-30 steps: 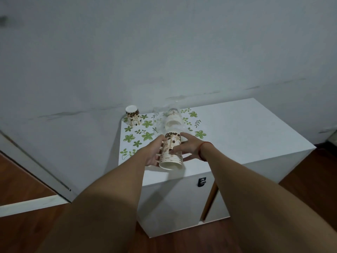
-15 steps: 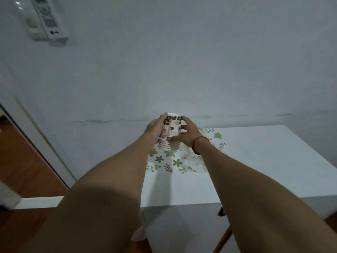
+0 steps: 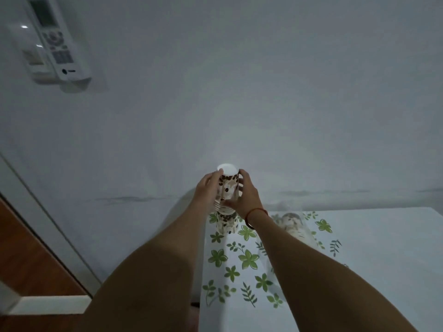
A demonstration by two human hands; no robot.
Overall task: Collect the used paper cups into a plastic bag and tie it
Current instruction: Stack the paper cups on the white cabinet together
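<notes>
Both hands hold an upside-down stack of brown-and-white patterned paper cups (image 3: 227, 188), its white base on top. My left hand (image 3: 208, 190) grips its left side and my right hand (image 3: 244, 195) grips its right side. Directly beneath the stack another patterned paper cup (image 3: 226, 224) stands on the white table (image 3: 383, 271) near its back left corner. The stack's lower rim meets or nearly meets that cup; my hands hide the joint. To the right a clear plastic bag (image 3: 294, 226) lies on the table with more cups showing through it.
A green leaf-and-flower pattern (image 3: 242, 262) covers the table's left part. The pale wall stands just behind the cups. Two remote controls (image 3: 51, 41) hang on the wall at upper left. Brown floor and a white door frame (image 3: 48, 226) lie to the left.
The hands carried the cup stack from the table's front to the back left corner and raised it above the lone cup. The view came closer to the table.
</notes>
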